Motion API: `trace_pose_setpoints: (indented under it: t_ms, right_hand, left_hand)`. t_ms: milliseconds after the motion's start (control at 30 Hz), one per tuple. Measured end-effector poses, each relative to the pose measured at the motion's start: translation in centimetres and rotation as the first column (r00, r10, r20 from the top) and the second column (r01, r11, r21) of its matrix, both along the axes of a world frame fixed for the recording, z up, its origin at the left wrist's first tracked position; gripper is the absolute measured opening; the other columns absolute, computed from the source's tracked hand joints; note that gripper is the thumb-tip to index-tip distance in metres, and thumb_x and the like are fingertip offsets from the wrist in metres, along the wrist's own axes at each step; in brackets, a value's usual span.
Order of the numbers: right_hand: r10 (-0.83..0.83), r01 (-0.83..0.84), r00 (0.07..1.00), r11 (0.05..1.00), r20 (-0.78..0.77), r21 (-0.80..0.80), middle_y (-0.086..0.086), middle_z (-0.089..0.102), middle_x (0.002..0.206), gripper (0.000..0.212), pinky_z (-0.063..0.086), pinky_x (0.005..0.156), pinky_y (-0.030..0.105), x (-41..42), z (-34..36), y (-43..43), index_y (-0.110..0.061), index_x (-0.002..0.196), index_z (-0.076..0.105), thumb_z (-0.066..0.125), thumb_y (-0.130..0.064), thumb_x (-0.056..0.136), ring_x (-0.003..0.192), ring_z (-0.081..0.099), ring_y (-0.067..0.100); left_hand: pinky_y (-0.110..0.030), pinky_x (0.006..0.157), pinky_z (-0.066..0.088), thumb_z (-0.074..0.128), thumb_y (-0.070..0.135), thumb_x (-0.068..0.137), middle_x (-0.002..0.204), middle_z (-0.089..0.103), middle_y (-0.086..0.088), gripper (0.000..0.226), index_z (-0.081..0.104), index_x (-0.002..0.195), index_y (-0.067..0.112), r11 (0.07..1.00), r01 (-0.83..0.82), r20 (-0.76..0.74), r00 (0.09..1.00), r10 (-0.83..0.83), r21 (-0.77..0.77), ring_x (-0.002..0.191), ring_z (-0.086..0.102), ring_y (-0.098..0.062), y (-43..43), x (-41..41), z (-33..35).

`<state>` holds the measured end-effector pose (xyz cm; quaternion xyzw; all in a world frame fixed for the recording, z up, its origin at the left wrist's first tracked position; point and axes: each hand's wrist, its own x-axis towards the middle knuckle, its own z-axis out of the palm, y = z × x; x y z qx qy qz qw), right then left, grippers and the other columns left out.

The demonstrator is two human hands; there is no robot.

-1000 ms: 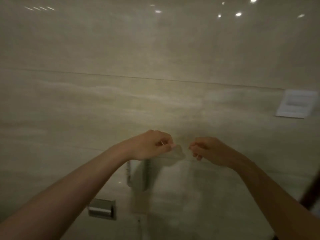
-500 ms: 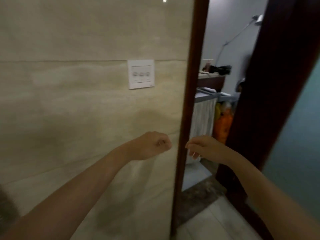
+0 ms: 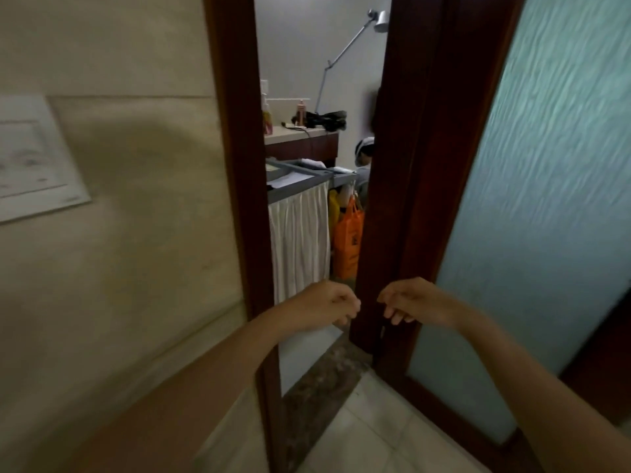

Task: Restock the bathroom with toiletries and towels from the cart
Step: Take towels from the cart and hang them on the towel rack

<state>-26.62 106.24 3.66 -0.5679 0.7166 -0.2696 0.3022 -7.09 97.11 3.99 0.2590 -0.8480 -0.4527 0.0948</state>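
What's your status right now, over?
Left hand curled, right hand loose, both empty. Cart outside, untouched. Door open, its edge near right hand.

Cart (image 3: 294,193) upright, grey rimmed top, white pleated curtain front.
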Motion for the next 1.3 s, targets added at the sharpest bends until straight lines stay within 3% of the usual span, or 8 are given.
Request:
trace_pose_setpoints:
  t_ms: [133,333,567,700,933,1033,1100,1300]
  right_hand:
    - [-0.082,0.082,0.996,0.997,0.024,0.003,-0.001,0.068,0.081,0.018,0.047,0.062,0.017,-3.3,-0.1,-3.9,-0.026,0.09,0.062,0.046,-0.02,0.097,0.068,0.065,0.008]
    - [-0.106,0.104,0.993,0.994,0.048,0.042,0.0,0.067,0.085,0.016,0.047,0.069,0.025,-7.0,-1.7,-9.6,-0.021,0.098,0.061,0.045,-0.023,0.098,0.073,0.065,0.012]
    - [-0.067,0.066,0.997,0.997,0.039,0.04,-0.002,0.067,0.085,0.019,0.048,0.063,0.017,-13.3,-3.9,-18.5,-0.018,0.103,0.061,0.042,-0.022,0.099,0.073,0.065,0.008]
    - [-0.03,0.029,0.998,0.999,0.049,0.025,-0.001,0.066,0.085,0.02,0.042,0.05,0.004,-18.0,-5.4,-25.1,-0.016,0.1,0.062,0.043,-0.021,0.099,0.072,0.064,0.007]
    - [0.08,-0.08,0.997,0.997,0.01,0.008,-0.002,0.067,0.081,0.022,0.046,0.058,0.016,-25.2,-4.8,-38.8,-0.023,0.079,0.066,0.05,-0.024,0.094,0.069,0.064,0.005]
    - [0.155,-0.155,0.988,0.988,0.008,-0.001,0.001,0.068,0.081,0.022,0.047,0.054,0.013,-26.6,-4.1,-44.6,-0.013,0.087,0.068,0.049,-0.022,0.093,0.062,0.064,-0.001]
    - [0.217,-0.218,0.976,0.976,0.033,0.008,0.0,0.068,0.08,0.021,0.05,0.06,0.019,-26.4,-4.0,-47.7,-0.015,0.089,0.067,0.048,-0.022,0.093,0.069,0.066,0.007]
    - [0.389,-0.389,0.919,0.921,0.057,-0.024,0.001,0.067,0.084,0.021,0.046,0.056,0.014,-22.7,-4.2,-56.2,-0.011,0.094,0.066,0.047,-0.02,0.095,0.069,0.064,0.007]
  left_hand:
    - [-0.036,0.092,0.052,0.048,0.027,0.095,0.091,0.064,0.006,0.015,0.062,0.093,0.022,0.999,-0.031,-0.042,0.999,0.033,0.044,0.094,0.064,-0.014,-4.8,-5.0,-1.6]
    - [-0.029,0.084,0.051,0.048,0.026,0.094,0.087,0.063,0.008,0.014,0.06,0.087,0.027,0.979,-0.155,-0.122,0.978,0.171,0.129,0.083,0.063,-0.008,-10.5,-10.5,-4.1]
    - [-0.04,0.089,0.051,0.047,0.029,0.09,0.094,0.067,-0.003,0.016,0.059,0.079,0.031,0.917,-0.375,-0.091,0.917,0.389,0.134,0.089,0.063,-0.018,-17.2,-16.7,-7.2]
    - [-0.047,0.087,0.05,0.047,0.03,0.086,0.095,0.067,-0.018,0.025,0.064,0.085,0.011,0.86,-0.472,-0.071,0.867,0.492,0.193,0.087,0.064,-0.029,-22.1,-21.7,-7.9]
    - [-0.044,0.084,0.052,0.048,0.025,0.091,0.084,0.065,-0.008,0.021,0.064,0.079,0.018,0.784,-0.593,-0.056,0.79,0.611,0.185,0.081,0.063,-0.021,-32.3,-28.0,-6.3]
    - [-0.047,0.083,0.051,0.05,0.022,0.091,0.09,0.065,-0.02,0.023,0.065,0.087,0.006,0.767,-0.628,-0.048,0.769,0.638,0.136,0.084,0.063,-0.029,-36.2,-28.4,-5.9]
    - [-0.05,0.083,0.051,0.049,0.02,0.09,0.094,0.064,-0.027,0.025,0.064,0.09,0.0,0.74,-0.663,-0.035,0.742,0.669,0.112,0.086,0.063,-0.033,-38.5,-27.9,-5.6]
    - [-0.042,0.084,0.053,0.049,0.019,0.093,0.082,0.066,-0.007,0.02,0.064,0.086,0.008,0.625,-0.776,0.014,0.628,0.778,0.082,0.08,0.063,-0.021,-44.7,-23.9,-5.5]
